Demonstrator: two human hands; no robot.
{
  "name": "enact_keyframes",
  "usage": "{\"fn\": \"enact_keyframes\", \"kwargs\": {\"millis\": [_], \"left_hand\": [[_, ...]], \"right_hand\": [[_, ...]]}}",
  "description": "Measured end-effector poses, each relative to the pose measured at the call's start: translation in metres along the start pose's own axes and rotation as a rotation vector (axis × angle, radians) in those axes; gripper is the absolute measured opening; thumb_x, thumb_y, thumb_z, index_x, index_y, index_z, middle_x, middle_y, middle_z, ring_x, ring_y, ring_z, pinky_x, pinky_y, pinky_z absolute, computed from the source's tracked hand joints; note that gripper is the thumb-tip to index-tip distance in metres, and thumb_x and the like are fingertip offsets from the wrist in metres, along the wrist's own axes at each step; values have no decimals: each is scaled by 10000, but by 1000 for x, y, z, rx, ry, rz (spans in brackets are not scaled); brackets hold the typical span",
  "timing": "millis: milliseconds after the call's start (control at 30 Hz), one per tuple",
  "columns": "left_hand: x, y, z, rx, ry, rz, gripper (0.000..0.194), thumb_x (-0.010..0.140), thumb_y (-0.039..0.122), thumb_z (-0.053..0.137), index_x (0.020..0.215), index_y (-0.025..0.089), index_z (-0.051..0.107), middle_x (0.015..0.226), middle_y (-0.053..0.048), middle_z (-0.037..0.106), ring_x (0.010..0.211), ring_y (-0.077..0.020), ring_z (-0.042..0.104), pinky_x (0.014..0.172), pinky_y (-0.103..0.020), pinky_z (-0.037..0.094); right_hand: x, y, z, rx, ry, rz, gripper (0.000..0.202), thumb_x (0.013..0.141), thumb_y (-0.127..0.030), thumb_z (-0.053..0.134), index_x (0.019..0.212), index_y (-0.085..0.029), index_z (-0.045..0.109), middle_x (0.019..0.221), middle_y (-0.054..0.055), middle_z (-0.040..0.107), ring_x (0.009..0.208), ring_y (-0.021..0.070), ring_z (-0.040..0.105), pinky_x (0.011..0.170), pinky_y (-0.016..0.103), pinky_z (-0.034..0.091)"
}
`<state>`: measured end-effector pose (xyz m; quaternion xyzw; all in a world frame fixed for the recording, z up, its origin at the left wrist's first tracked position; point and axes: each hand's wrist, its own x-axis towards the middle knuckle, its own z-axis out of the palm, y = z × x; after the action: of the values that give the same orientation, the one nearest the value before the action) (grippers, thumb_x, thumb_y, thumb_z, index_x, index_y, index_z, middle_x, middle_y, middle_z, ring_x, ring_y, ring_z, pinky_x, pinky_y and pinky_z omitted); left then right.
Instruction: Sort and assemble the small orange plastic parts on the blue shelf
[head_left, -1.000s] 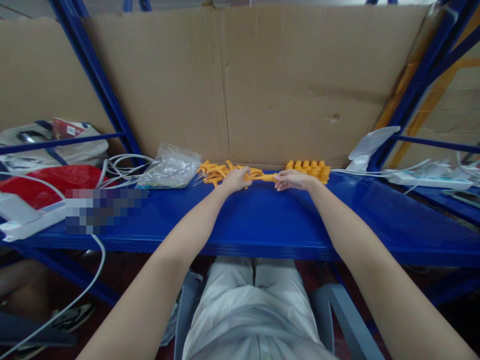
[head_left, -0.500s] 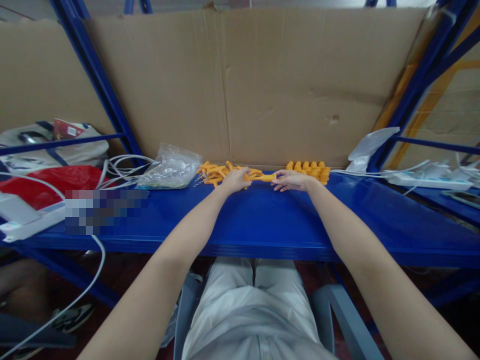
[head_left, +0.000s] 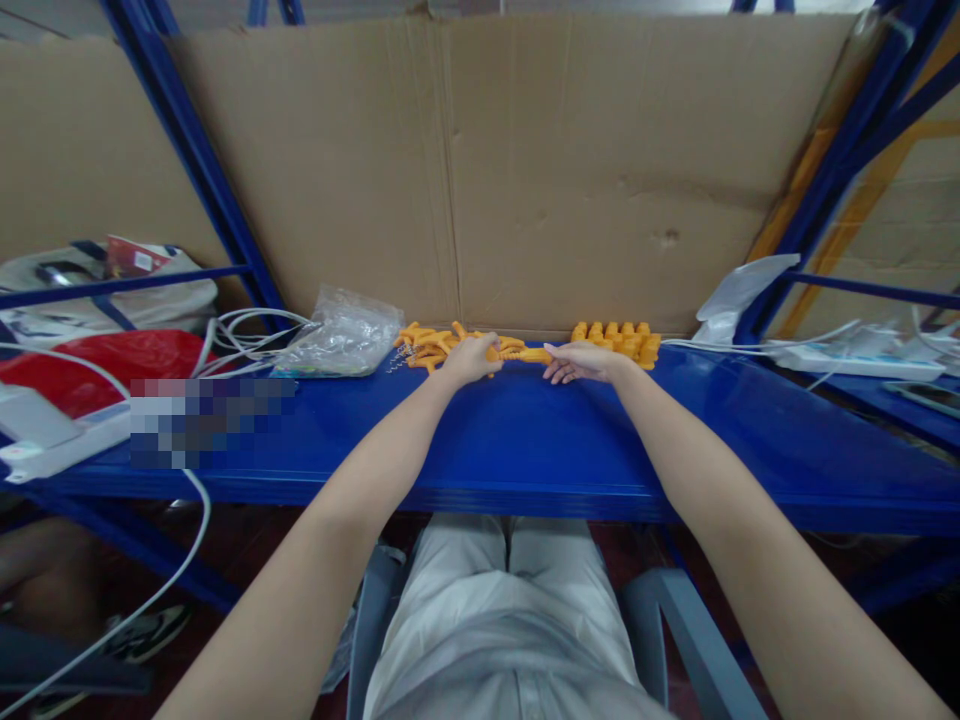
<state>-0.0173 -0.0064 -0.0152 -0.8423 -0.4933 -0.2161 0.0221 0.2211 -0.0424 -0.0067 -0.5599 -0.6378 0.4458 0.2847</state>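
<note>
My left hand [head_left: 472, 362] is closed around an orange plastic part at the back of the blue table; its fingertips are partly hidden. Another orange plastic piece [head_left: 534, 355] lies level between my two hands, its left end with a ribbed, screw-like look. My right hand [head_left: 581, 362] pinches the right end of that piece between thumb and forefinger, the other fingers loosely spread. Whether the two parts touch, I cannot tell. A heap of orange branched parts [head_left: 427, 350] lies just left of my left hand. Behind my right hand stand rows of orange stubby pieces [head_left: 641, 345].
A clear plastic bag [head_left: 345, 335] and small metal bits [head_left: 395, 362] lie left of the heap. White cables and a power strip [head_left: 67, 440] occupy the table's left. Cardboard [head_left: 562, 180] walls off the back, between blue posts. Another power strip [head_left: 855, 360] lies at right.
My right hand has shifted slightly left with the orange piece, bringing it closer to my left hand. The left hand stays in place.
</note>
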Motion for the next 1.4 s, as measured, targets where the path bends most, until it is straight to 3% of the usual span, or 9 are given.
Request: {"fn": "enact_keyframes", "kwargs": {"millis": [100,200,300,467,700,900,1100,1267,1400], "left_hand": [[0,0,0,9,4,3,342,849,275,651,1178,182,669,949,-73,766,962,-257,719,829,-323,509],[0,0,2,5,14,-4,339,848,273,649,1174,187,672,957,-71,770,962,-258,719,832,-329,515],[1,-1,3,-3,23,-7,335,844,284,657,1166,194,673,977,-69,774,976,-260,717,839,-330,516],[2,-2,3,-15,19,-4,345,834,294,672,1161,185,676,975,-77,772,976,-270,719,856,-345,517],[1,-1,2,-17,24,4,329,836,278,675,1153,191,675,963,-69,766,977,-267,719,849,-338,514],[-1,1,2,-41,31,-9,313,840,257,678,1145,188,680,927,-65,756,953,-266,722,838,-335,506],[0,0,0,-28,21,9,297,832,255,674,1122,191,678,895,-51,752,922,-252,719,817,-319,502],[0,-1,1,-11,35,10,299,827,256,670,1121,200,675,911,-49,757,937,-250,714,789,-305,500],[1,-1,2,-12,29,2,293,819,263,681,1106,203,680,910,-51,757,922,-253,713,793,-317,505]], "right_hand": [[0,0,1,40,11,17,408,1074,-436,470,956,-100,669,935,160,755,776,146,693,746,252,540],[1,3,-1,93,17,10,200,1010,-292,621,1167,-168,616,1054,114,760,753,118,703,700,208,555],[3,6,-2,130,27,-5,314,953,-182,679,1246,-224,573,1127,84,754,742,105,707,686,199,563],[5,7,-3,114,15,-18,168,1005,-262,609,1154,-188,629,1141,120,763,785,128,709,744,233,574],[5,6,-3,122,2,-10,171,1032,-312,576,1073,-167,657,1049,117,774,769,126,688,701,221,548],[3,3,-2,123,15,19,280,1037,-369,574,895,-164,703,874,94,772,747,135,686,734,236,546],[4,3,-2,112,1,27,363,1037,-423,563,854,-146,709,783,95,755,696,131,679,718,218,547],[5,5,-1,154,14,23,218,1032,-352,589,1109,-168,677,1036,104,778,715,116,698,653,200,539],[6,6,-1,160,25,0,293,980,-252,665,1267,-216,615,1175,99,756,739,109,716,645,196,552]]}}
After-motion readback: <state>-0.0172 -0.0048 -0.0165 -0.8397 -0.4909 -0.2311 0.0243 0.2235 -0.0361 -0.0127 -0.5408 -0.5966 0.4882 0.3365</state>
